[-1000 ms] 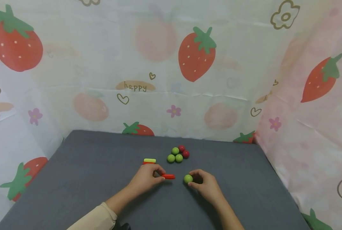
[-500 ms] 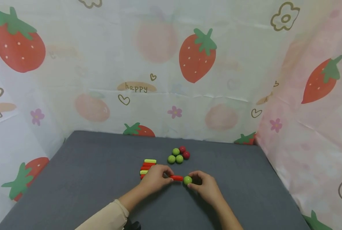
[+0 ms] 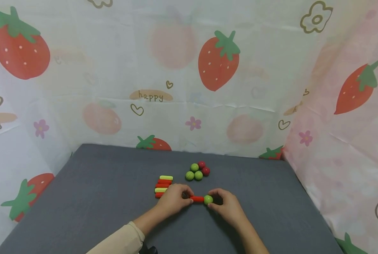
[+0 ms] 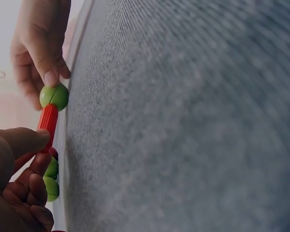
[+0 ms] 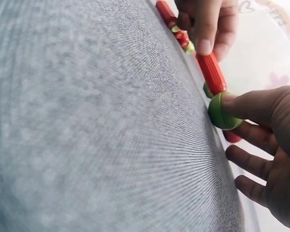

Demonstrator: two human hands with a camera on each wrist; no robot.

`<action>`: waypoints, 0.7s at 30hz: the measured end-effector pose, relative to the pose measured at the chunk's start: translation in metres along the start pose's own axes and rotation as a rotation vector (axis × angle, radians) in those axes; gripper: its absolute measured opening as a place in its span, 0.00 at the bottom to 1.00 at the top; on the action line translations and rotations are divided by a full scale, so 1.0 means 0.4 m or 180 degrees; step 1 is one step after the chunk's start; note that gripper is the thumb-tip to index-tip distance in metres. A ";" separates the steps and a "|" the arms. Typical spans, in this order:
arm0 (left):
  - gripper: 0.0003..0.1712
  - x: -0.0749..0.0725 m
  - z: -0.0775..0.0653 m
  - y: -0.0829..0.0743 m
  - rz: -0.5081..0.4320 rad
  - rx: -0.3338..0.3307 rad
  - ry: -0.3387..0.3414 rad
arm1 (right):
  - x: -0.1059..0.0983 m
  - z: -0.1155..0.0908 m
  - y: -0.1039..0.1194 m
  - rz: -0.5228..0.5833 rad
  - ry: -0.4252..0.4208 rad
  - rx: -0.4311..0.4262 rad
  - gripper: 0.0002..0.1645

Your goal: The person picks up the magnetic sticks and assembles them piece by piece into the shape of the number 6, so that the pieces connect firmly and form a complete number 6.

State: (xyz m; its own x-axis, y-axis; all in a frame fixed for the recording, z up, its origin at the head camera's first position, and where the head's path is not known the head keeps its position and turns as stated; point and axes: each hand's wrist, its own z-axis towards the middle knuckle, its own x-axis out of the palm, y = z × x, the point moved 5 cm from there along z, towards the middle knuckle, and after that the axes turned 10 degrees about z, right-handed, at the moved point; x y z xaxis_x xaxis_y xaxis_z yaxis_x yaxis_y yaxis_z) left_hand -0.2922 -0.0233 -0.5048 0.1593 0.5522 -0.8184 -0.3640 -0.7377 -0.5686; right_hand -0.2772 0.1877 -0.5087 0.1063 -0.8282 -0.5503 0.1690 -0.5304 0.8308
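Observation:
My left hand pinches a ridged red rod near its left end, between thumb and fingers. Facing it, my right hand pinches a glossy green ball that has a seam round it. The rod's free end meets the ball's side, and both are held in line just over the dark cloth. In the left wrist view the red rod butts against the green ball. The right wrist view has the same contact, with my thumb on the green ball.
Behind the hands sits a cluster of green balls and red balls. Several red and yellow rods lie stacked in a row left of them, partly behind my left hand. A printed curtain rises at the table's back edge.
My left hand has moved right with the red rod until its end meets the green ball. The right hand has stayed almost in place, and more of the rod row shows.

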 end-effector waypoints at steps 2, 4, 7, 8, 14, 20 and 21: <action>0.05 0.003 0.002 -0.002 0.0008 0.0035 -0.0017 | 0.001 0.000 0.000 -0.0003 0.0012 -0.0053 0.22; 0.05 0.007 0.005 -0.006 0.0017 0.0092 -0.0034 | 0.002 0.001 -0.001 0.0019 0.0031 -0.0097 0.23; 0.05 0.011 0.009 -0.015 0.0053 0.0150 -0.0064 | 0.004 0.001 -0.001 0.0006 0.0055 -0.0159 0.24; 0.05 0.013 0.010 -0.018 0.0067 0.0172 -0.0078 | 0.005 0.001 -0.001 0.0008 0.0065 -0.0178 0.24; 0.05 0.022 0.015 -0.034 0.0137 0.0192 -0.0155 | 0.010 0.000 0.003 -0.0116 0.0075 -0.0299 0.21; 0.06 0.029 0.013 -0.045 0.0183 0.0140 -0.0158 | 0.009 0.001 0.004 -0.0185 0.0074 -0.0310 0.16; 0.06 0.030 0.014 -0.046 0.0188 0.0135 -0.0159 | 0.009 0.002 0.003 -0.0198 0.0074 -0.0313 0.16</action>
State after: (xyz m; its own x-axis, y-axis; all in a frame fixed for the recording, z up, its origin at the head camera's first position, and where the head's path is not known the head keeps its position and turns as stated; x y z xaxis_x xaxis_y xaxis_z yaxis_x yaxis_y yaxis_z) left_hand -0.2887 -0.0012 -0.5037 0.0908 0.5276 -0.8447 -0.4101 -0.7531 -0.5144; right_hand -0.2772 0.1838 -0.5096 0.1152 -0.7891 -0.6033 0.2711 -0.5593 0.7834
